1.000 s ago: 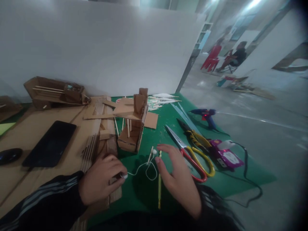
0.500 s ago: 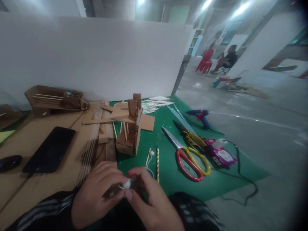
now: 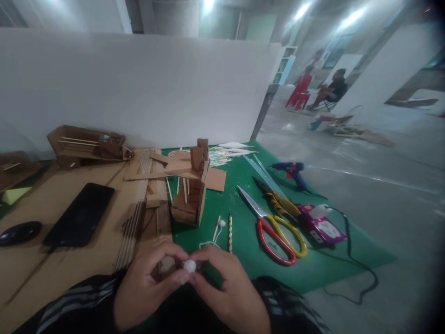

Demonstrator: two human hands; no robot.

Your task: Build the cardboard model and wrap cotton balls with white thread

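Note:
Low at the centre, both my hands meet over a small ball of white string (image 3: 189, 266). My left hand (image 3: 149, 285) pinches it between thumb and fingers from one side. From the other side, the closed fingertips of my right hand (image 3: 227, 290) press against it. Just beyond my hands, a string (image 3: 208, 243) runs over the green table to a second small white ball (image 3: 221, 223) beside a short wooden stick (image 3: 216, 227). A yellow-and-black patterned pencil (image 3: 230, 232) lies to the right of these. Ahead stands a cardboard model (image 3: 187, 206) with thin sticks inside.
Red-and-yellow scissors (image 3: 278, 241), pliers (image 3: 278, 199), a blue glue gun (image 3: 292, 172) and a purple power strip (image 3: 323, 227) lie right. Left are cardboard sheets (image 3: 100, 169), a phone (image 3: 81, 215) and a mouse (image 3: 21, 233). A white partition (image 3: 139, 88) stands behind; a person (image 3: 335, 88) sits far off.
The view has shifted slightly. My fingers have drawn closer together around the white ball, and the loop of string seen around it no longer shows. The string on the table lies differently.

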